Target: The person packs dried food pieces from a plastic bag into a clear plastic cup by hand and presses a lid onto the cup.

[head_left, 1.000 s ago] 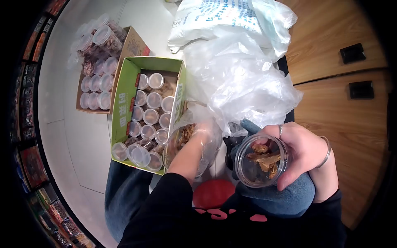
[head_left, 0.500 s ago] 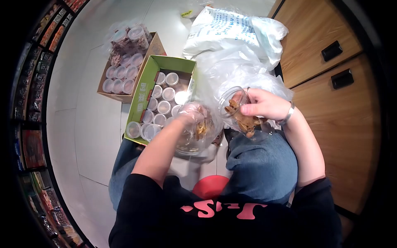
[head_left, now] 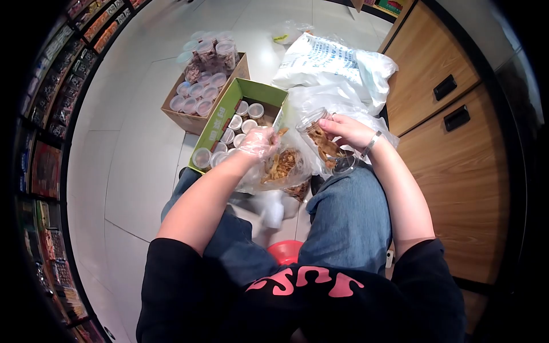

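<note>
L hand (head_left: 257, 143), in a thin clear glove, is up over the near R side of the green box (head_left: 256, 90), fingers bent in & apparently pinching a brown piece (head_left: 282, 131); exact fingertip contact is hard to see. R hand (head_left: 350, 131), bare w/ a bracelet (head_left: 372, 143) at the wrist, is curled round the upper part of the jar (head_left: 321, 137), thumb on the side facing the cam. Jar is clear, part-filled w/ brown pieces, held above/beside the R knee (head_left: 349, 197). Its long axis runs on a slant: open mouth up-left twd L hand, base down-right twd the knee. Narrow gap btwn L hand & jar rim; open bag (head_left: 283, 166) of brown pieces sits just below that gap, btwn the hands & knees. Green box w/ lidded tubs (head_left: 255, 110) hems in the L side, carton (head_left: 189, 123) w/ more tubs beyond it; clear plastic (head_left: 329, 97) & white sack (head_left: 320, 60) lie past the jar, cabinet (head_left: 452, 154) to the R. Floor (head_left: 137, 188) runs L of both boxes; red item (head_left: 286, 251) btwn the legs. Vs the earlier frames: L hand has come up out of the bag, jar mouth no longer faces the cam as at first, & the view takes in more floor.
</note>
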Motion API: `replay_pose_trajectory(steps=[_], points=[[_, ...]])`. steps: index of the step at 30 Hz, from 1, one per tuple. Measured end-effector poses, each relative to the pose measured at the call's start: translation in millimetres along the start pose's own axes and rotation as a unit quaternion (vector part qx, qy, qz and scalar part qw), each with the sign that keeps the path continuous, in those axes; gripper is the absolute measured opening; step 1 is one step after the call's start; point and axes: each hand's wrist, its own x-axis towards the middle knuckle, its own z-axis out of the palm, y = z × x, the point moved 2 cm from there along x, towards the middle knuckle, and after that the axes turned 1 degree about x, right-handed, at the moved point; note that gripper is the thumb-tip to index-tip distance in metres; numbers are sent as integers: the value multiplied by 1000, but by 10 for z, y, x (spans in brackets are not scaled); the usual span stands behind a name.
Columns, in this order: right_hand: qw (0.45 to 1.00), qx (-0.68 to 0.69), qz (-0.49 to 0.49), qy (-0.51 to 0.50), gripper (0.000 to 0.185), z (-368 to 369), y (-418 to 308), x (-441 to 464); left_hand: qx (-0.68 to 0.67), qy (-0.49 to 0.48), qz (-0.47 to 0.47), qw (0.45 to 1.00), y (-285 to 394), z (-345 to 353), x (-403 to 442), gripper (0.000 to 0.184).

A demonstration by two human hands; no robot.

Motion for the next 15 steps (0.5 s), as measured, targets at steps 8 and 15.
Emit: replay_pose_trajectory(steps=[8,15], points=[[999,-32,27,-2,55,-7,13,-8,-89,130,-105,982,-180,404,-70,13],[1000,5,25,-10,55,-28,77,21,-133,113,-125,977,-254,485,44,11]])
